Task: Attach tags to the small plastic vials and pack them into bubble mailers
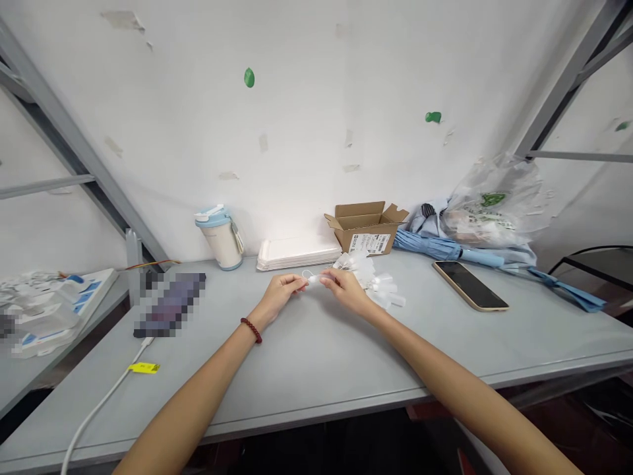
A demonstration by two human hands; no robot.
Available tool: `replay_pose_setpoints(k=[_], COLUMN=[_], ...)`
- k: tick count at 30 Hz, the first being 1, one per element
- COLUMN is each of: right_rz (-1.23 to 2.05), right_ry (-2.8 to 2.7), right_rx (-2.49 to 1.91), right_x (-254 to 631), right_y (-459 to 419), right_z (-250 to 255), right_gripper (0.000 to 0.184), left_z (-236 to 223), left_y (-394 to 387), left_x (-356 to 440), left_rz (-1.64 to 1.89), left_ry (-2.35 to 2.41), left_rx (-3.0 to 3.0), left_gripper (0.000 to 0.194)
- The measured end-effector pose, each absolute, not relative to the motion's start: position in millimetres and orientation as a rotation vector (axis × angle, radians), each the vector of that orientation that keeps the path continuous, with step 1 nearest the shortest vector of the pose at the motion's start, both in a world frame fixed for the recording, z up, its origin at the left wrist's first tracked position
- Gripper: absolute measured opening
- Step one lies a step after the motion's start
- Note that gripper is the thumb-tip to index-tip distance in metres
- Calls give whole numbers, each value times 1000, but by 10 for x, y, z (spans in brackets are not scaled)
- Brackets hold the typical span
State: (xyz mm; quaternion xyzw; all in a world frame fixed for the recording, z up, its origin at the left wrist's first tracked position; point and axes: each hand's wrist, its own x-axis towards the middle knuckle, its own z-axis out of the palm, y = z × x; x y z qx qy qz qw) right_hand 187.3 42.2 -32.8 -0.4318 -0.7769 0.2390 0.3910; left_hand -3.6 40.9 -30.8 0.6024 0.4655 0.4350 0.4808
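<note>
Above the middle of the table my left hand [283, 293] is closed, thumb and fingers pinching one side of a small white piece with a thin looped string [311, 277]. Facing it, my right hand [345, 290] is closed too, with its fingertips on the other side of that string. The piece is too small to make out fully. Just behind and to the right of my right hand lies a loose heap of white, partly see-through tags [380, 285], some of it hidden by the hand. A dark red bead bracelet [251, 330] circles my left wrist.
Along the wall stand a cup with a blue lid [221, 241], a stack of white trays [298, 253] and an opened cardboard box [366, 231]. A phone [469, 286], a folded blue umbrella [430, 245] and a plastic bag [494, 211] lie right; a blurred device with a white cable [106, 402] lies left.
</note>
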Motion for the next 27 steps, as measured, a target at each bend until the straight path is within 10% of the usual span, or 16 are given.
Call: replay_pose_setpoints(k=[17, 27], right_rz=[522, -137], right_ry=[-2050, -1934], right_rx=[-1072, -1168], right_x=[1905, 2244], right_y=[465, 639], right_z=[-386, -240], right_gripper=[22, 25], left_z=[-322, -188], left_y=[435, 597], left_x=[-97, -513], left_rz=[1007, 1531], left_ry=[1185, 1239], left_rx=[1608, 1312], left_gripper=[21, 25])
